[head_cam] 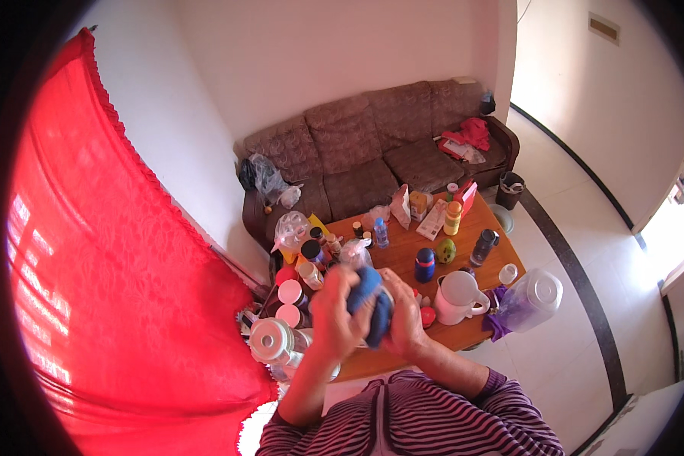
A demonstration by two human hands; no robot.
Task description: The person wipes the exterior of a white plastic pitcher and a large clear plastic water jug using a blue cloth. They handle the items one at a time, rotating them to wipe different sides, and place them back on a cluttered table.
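Note:
A blue cloth [370,305] is bunched between my two hands, above the near part of a wooden table [393,262]. My left hand [342,313] grips it from the left side, fingers curled and somewhat blurred. On the other side, my right hand [402,313] presses against it with the fingers bent over. Whether something is wrapped inside the cloth cannot be told. Just right of my hands stand a white pitcher [459,293] with a lid and a blue bottle [425,265] with a red band.
Jars [290,292] and a large lidded container [271,340] crowd the table's left side. A green fruit [446,251], a dark bottle [483,248] and a clear plastic jug [530,300] stand to the right. Behind is a brown sofa [353,188]; a red curtain [148,285] hangs left.

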